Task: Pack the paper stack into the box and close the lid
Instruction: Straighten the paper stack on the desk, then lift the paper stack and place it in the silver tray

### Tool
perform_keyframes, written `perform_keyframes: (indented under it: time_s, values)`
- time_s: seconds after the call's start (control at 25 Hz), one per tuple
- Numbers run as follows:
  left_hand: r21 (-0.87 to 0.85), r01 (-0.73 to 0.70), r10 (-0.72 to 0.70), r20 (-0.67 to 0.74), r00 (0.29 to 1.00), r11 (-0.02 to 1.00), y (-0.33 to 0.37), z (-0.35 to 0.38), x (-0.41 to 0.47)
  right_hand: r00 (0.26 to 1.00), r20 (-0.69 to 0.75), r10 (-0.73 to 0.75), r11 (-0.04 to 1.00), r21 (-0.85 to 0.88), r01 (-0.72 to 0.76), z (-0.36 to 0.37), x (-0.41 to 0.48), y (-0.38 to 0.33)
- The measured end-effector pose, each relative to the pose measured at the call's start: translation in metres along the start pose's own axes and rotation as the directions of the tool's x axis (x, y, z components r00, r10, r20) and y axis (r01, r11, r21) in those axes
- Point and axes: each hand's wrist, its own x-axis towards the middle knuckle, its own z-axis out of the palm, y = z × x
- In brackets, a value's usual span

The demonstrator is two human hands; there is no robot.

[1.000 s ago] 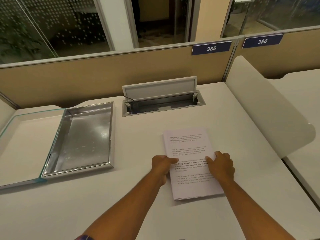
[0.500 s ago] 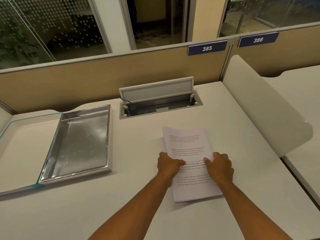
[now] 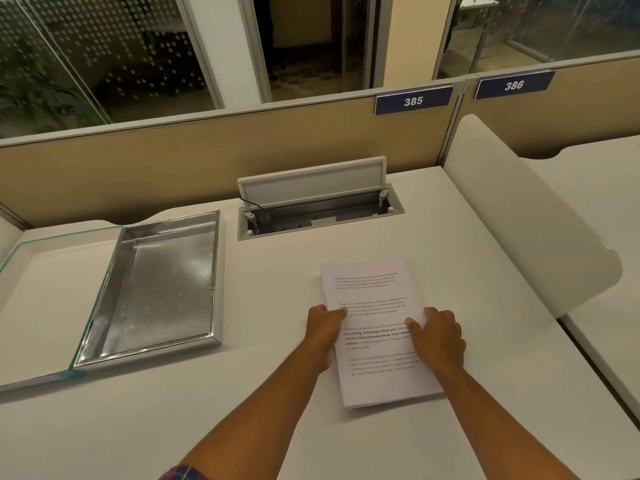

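Observation:
A stack of printed white paper [image 3: 372,296] lies flat on the white desk, right of centre. My left hand [image 3: 323,332] grips its left edge, thumb on top of the sheets. My right hand [image 3: 438,336] grips the right edge the same way. The box [image 3: 157,289] sits open at the left: a shallow tray with a shiny silver lining, empty inside. Its lid [image 3: 52,299], white inside with a teal edge, lies folded out flat to the left of the tray.
A cable hatch [image 3: 318,209] with its flap raised is set into the desk behind the paper. A tan partition [image 3: 207,150] runs along the back. A white curved divider [image 3: 526,216] borders the desk on the right.
Both hands have closed in on the paper stack's side edges; the left hand slid further up the left edge. The stack stays on the desk.

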Motion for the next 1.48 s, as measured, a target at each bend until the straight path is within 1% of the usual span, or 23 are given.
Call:
perform_keyframes:
  time_s: [0.04, 0.12, 0.2, 0.24, 0.28, 0.36, 0.44, 0.48, 0.52, 0.56, 0.64, 0.72, 0.8, 0.84, 0.92, 1.0, 1.2, 1.32, 1.48]
  values:
    - [0.047, -0.002, 0.001, 0.025, 1.000, 0.999, 0.001, -0.002, 0.002, 1.000, 0.002, 0.002, 1.000, 0.005, -0.002, 0.000, -0.001, 0.000]
    - [0.191, -0.050, 0.039, 0.062, 0.997, 0.980, 0.003, -0.004, 0.004, 1.000, 0.013, 0.007, 1.000, 0.013, -0.007, 0.000, 0.000, 0.000]
    - [0.320, -0.146, 0.113, 0.120, 0.986, 0.936, 0.007, -0.005, 0.001, 0.999, 0.038, 0.031, 0.998, 0.057, -0.033, -0.003, 0.004, 0.001]
    - [0.353, -0.201, 0.157, 0.152, 0.976, 0.914, 0.008, -0.005, -0.002, 0.998, 0.046, 0.040, 0.994, 0.105, -0.044, -0.006, 0.006, 0.001]
    - [0.364, -0.255, 0.204, 0.173, 0.964, 0.896, 0.010, -0.006, -0.006, 0.998, 0.052, 0.042, 0.986, 0.159, -0.050, -0.009, 0.009, 0.000]
    - [0.333, -0.339, 0.287, 0.196, 0.938, 0.880, 0.017, -0.010, -0.015, 0.997, 0.083, 0.007, 0.954, 0.298, -0.031, -0.019, 0.014, -0.005]
    - [0.290, -0.390, 0.336, 0.219, 0.916, 0.874, 0.026, -0.020, -0.025, 0.981, 0.184, -0.057, 0.896, 0.442, -0.031, -0.033, 0.013, -0.015]
    - [0.291, -0.416, 0.361, 0.224, 0.905, 0.862, 0.032, -0.029, -0.031, 0.968, 0.231, -0.093, 0.863, 0.504, -0.037, -0.039, 0.008, -0.021]
    - [0.311, -0.448, 0.393, 0.224, 0.892, 0.838, 0.038, -0.038, -0.037, 0.960, 0.246, -0.133, 0.834, 0.552, -0.026, -0.045, 0.002, -0.026]
    - [0.342, -0.484, 0.433, 0.218, 0.875, 0.806, 0.044, -0.050, -0.044, 0.958, 0.228, -0.176, 0.813, 0.582, 0.011, -0.048, -0.006, -0.034]
    - [0.383, -0.549, 0.520, 0.186, 0.834, 0.743, 0.053, -0.073, -0.055, 0.959, 0.130, -0.254, 0.782, 0.611, 0.124, -0.050, -0.026, -0.052]
    - [0.376, -0.602, 0.604, 0.128, 0.787, 0.704, 0.057, -0.095, -0.065, 0.951, 0.004, -0.311, 0.727, 0.646, 0.235, -0.045, -0.049, -0.071]
    - [0.342, -0.646, 0.673, 0.052, 0.738, 0.682, 0.059, -0.115, -0.076, 0.923, -0.117, -0.368, 0.652, 0.675, 0.345, -0.035, -0.073, -0.090]
    - [0.322, -0.667, 0.699, 0.019, 0.714, 0.672, 0.058, -0.123, -0.082, 0.906, -0.155, -0.394, 0.617, 0.686, 0.386, -0.030, -0.084, -0.098]
    - [0.281, -0.712, 0.744, -0.013, 0.668, 0.644, 0.055, -0.137, -0.092, 0.879, -0.191, -0.436, 0.556, 0.711, 0.430, -0.023, -0.104, -0.111]
    - [0.238, -0.743, 0.770, -0.030, 0.638, 0.625, 0.050, -0.152, -0.099, 0.867, -0.199, -0.456, 0.531, 0.721, 0.445, -0.015, -0.120, -0.122]
    - [0.180, -0.761, 0.778, -0.055, 0.625, 0.624, 0.035, -0.178, -0.105, 0.856, -0.212, -0.472, 0.512, 0.724, 0.462, 0.006, -0.137, -0.135]
    - [0.171, -0.750, 0.766, -0.053, 0.641, 0.639, 0.024, -0.187, -0.105, 0.855, -0.202, -0.478, 0.519, 0.720, 0.460, 0.019, -0.141, -0.132]
    - [0.148, -0.737, 0.749, -0.048, 0.661, 0.660, 0.011, -0.194, -0.099, 0.863, -0.180, -0.472, 0.556, 0.699, 0.450, 0.030, -0.142, -0.121]
